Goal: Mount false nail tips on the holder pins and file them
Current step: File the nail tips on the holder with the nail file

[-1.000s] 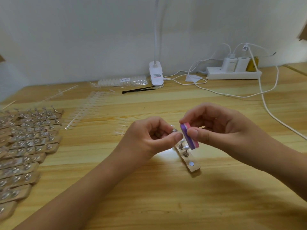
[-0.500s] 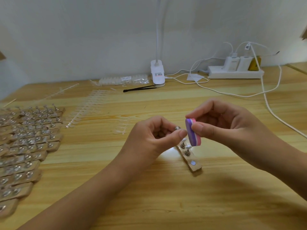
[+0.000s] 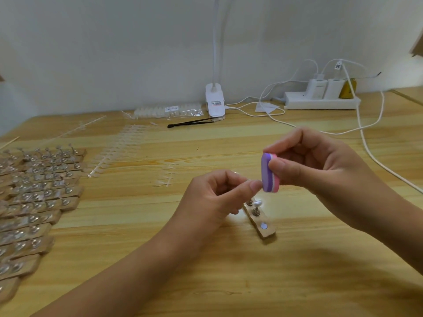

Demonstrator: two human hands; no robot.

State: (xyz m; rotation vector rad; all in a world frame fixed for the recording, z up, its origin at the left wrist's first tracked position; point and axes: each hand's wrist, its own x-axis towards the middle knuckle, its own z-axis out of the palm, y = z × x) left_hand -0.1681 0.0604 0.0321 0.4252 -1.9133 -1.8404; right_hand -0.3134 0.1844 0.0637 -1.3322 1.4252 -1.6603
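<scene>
The right hand's thumb and forefinger are clamped on a purple-and-pink file block, held on edge in the air, with the other fingers curled behind it. The block's lower end sits just beside the left thumb tip. The left hand has all its fingers curled, with thumb and forefinger pinched together on a small piece that is too hidden to make out.

Under both hands, near the middle of the table, lies a wooden holder strip. Upright pins stand on it, and one carries a pale nail tip.

Along the left edge lie many more holder strips, packed in rows. Clear strips of nail tips lie beside them. Along the far edge are a bag of tips, black tweezers, a white clip lamp, and a power strip with white cables.
</scene>
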